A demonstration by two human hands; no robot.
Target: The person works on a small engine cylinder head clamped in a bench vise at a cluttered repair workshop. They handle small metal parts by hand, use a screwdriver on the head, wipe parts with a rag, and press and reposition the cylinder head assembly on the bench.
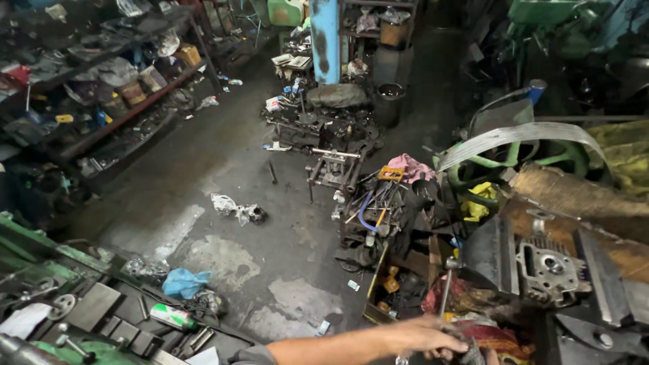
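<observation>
The floor [223,169] is grey concrete, stained and patched pale, and runs up the middle between a shelf [115,88] along the left edge and machines on the right. At the lower right a vise [608,284] clamps a grey cylinder head [551,270] between its dark slanting jaws; the head sits upright with a round port facing the camera. The vise handle [446,287], a thin metal bar with a knob on top, stands nearly upright, its long axis running top to bottom and leaning slightly right at the top.

One hand [426,336] reaches in from the bottom edge, forearm lying left to right. Which hand it is cannot be told. Its grip is curled together around a dark rag [473,351] at the foot of the handle, so the handle rises straight above the fingers [449,345] and the head lies up and to the right, apart from them.

A toolbox [378,209] heaped with tools stands mid-floor, a pink cloth [409,165] behind it. On the shelf lie small boxes, yellow-brown and angled. Near the lower left corner a blue bag [184,282] lies crumpled, and just below it a green and white can [172,315] lies on its side, pointing right.
</observation>
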